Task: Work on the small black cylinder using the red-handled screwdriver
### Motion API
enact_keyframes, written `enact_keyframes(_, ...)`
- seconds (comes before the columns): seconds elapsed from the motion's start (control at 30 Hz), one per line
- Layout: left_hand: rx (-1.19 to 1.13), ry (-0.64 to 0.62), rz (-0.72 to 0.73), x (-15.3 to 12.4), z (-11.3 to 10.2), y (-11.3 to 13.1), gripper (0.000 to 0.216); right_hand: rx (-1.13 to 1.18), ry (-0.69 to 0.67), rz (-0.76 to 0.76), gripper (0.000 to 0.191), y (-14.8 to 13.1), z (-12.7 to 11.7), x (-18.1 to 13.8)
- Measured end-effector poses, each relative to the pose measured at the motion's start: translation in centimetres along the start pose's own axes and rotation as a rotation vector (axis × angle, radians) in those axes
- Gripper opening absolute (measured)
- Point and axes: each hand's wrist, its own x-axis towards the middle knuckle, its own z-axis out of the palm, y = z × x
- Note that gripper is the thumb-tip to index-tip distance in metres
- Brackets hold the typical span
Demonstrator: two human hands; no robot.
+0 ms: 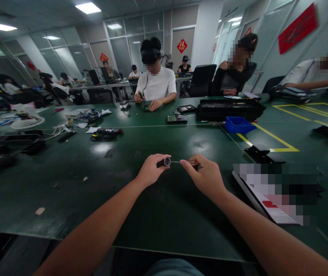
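Over the dark green table [158, 203], my left hand [151, 169] is closed around a small black cylindrical part [167, 161] with a round silver end. My right hand [205, 174] is closed on a thin screwdriver [187, 162]; its metal shaft points left and its tip meets the silver end of the part. Both hands are raised just above the tabletop, close together near its middle.
A flat blurred-out object [276, 191] lies right of my right hand, with a black bracket [263, 152] behind it. Farther back sit a blue bin [239, 124], a black case [229, 109] and circuit boards [177, 119]. Cables and tools [103, 134] lie left. Other people sit across the table.
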Motion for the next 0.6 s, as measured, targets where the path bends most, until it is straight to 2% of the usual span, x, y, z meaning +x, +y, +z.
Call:
enact_keyframes(0.13, -0.007, 0.004, -0.001, 0.05, -0.02, -0.14, 0.038, 0.098, -0.075, -0.023, 0.015, 0.01, -0.01, -0.02)
enact_keyframes(0.23, -0.005, -0.004, -0.002, 0.05, -0.02, -0.07, 0.037, 0.126, -0.111, -0.009, 0.023, 0.1, -0.03, 0.01)
enact_keyframes(0.4, 0.003, -0.009, 0.01, -0.01, 0.13, 0.02, 0.038, 0.026, -0.139, 0.046, 0.038, 0.16, 0.0, 0.13)
enact_keyframes(0.6, 0.013, -0.025, 0.014, 0.01, 0.15, 0.08, 0.037, 0.086, -0.117, 0.029, 0.028, 0.05, 0.11, 0.04)
